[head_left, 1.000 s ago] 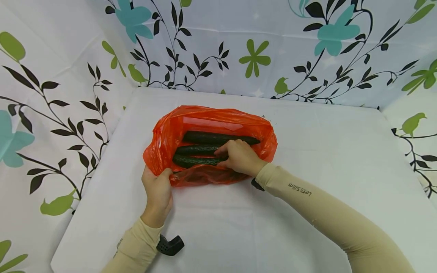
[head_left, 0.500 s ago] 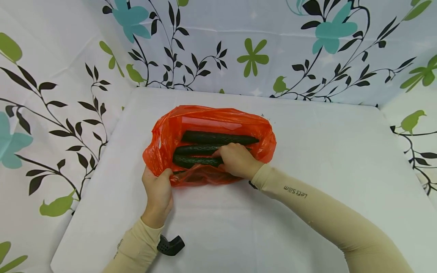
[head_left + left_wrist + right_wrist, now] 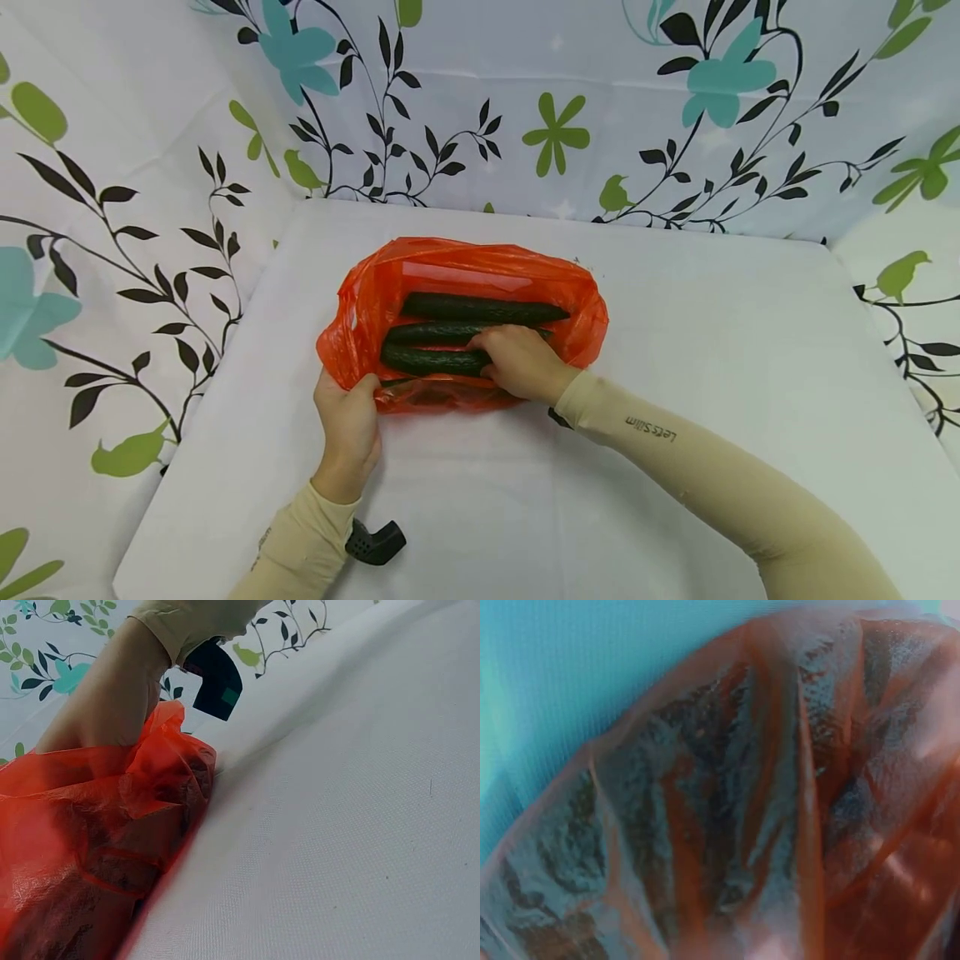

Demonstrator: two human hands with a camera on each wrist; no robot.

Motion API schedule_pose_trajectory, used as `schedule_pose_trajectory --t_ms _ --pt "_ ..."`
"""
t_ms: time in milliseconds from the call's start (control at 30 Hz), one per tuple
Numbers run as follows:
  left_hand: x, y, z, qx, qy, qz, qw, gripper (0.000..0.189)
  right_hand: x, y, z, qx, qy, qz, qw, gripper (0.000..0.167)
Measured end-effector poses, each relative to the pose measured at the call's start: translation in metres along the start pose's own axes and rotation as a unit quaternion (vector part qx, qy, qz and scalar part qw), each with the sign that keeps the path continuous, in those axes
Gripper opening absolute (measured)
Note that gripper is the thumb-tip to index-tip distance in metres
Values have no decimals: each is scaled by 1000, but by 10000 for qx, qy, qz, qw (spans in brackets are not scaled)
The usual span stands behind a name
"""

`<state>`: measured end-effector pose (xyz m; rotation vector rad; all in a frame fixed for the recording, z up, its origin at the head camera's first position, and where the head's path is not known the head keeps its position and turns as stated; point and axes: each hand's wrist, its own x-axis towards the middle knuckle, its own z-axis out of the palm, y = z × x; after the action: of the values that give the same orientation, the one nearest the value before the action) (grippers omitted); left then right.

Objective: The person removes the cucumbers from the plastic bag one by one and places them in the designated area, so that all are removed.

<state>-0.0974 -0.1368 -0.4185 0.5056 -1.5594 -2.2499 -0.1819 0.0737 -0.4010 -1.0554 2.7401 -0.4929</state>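
Note:
An orange-red plastic bag [image 3: 468, 254] lies with its mouth open on the table, dark green cucumbers inside. The back cucumber [image 3: 487, 308] and middle cucumber [image 3: 427, 334] show along most of their length. My right hand [image 3: 525, 362] reaches into the bag and grips the right end of the front cucumber [image 3: 431, 361]; its fingertips are partly hidden. At the near left corner, my left hand [image 3: 348, 425] holds the bag's rim, thumb on top and the other fingers under the plastic. In the right wrist view, dark shapes show through the bag [image 3: 810, 825].
A white cloth covers the table [image 3: 712, 333]. Behind and to the left hangs a curtain [image 3: 450, 75] printed with leaves, birds and flowers. A black device [image 3: 375, 543] is worn at the left wrist.
My right hand has shifted slightly left and deeper among the cucumbers, its fingers closing around the front one. The left hand keeps its hold on the bag. The head view tilts slightly.

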Motion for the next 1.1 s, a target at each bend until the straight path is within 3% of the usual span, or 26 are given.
schedule_pose_trajectory --t_ms 267,667,933,1100 --pt "-1 3 0 -86 -33 95 9999 45 -12 7 -7 627 187 127 9978 35" --pt "-1 5 -1 -251 -39 129 9996 45 -30 15 -24 1313 704 -588 9871 36" --pt "-2 3 0 -158 9 105 9998 46 -39 8 -43 2344 1043 -639 9644 39" --pt "-2 3 0 -58 -54 98 9999 49 -44 0 -59 3358 1166 -453 9336 41"
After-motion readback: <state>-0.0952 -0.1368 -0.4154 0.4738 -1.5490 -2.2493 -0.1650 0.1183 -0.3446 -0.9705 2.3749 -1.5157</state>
